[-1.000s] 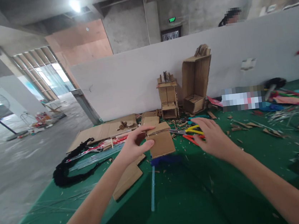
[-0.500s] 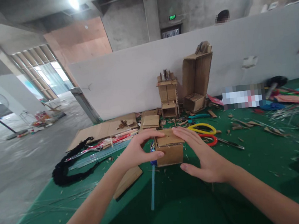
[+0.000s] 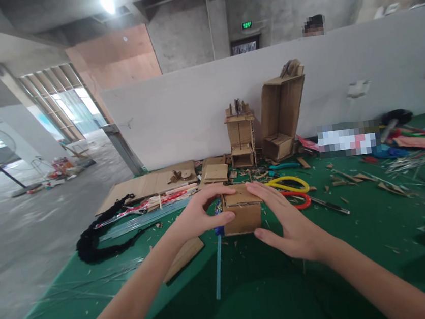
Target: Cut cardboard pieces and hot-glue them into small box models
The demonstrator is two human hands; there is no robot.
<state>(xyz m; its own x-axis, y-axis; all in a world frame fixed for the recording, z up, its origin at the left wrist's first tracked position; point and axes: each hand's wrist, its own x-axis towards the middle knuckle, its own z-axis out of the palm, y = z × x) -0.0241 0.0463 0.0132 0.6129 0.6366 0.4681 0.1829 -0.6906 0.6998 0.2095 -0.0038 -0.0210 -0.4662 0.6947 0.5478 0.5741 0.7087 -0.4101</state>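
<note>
Both hands clasp a small cardboard box (image 3: pixel 242 211) from either side: the left hand (image 3: pixel 196 216) has its fingers curled over the box's top left edge with the thumb pressed against its near face, and the right hand (image 3: pixel 289 222) lays its fingers across the top right edge with the thumb spread below, near the box's lower right corner. In the head view the box sits at the middle of the green table (image 3: pixel 273 285), just above a blue-tipped stick (image 3: pixel 218 258) that runs toward the near edge. A flat cardboard offcut (image 3: pixel 182 252) lies just left of the stick, below the left wrist. Just beyond the right hand lie scissors with yellow and red handles (image 3: pixel 293 191). A black braided cord (image 3: pixel 99 239) curls near the table's left edge, beside flat cardboard sheets (image 3: pixel 142 185). Against the white partition (image 3: pixel 191 110) stand a small cardboard tower (image 3: pixel 239 136) and a taller open cardboard box (image 3: pixel 282 110).
</note>
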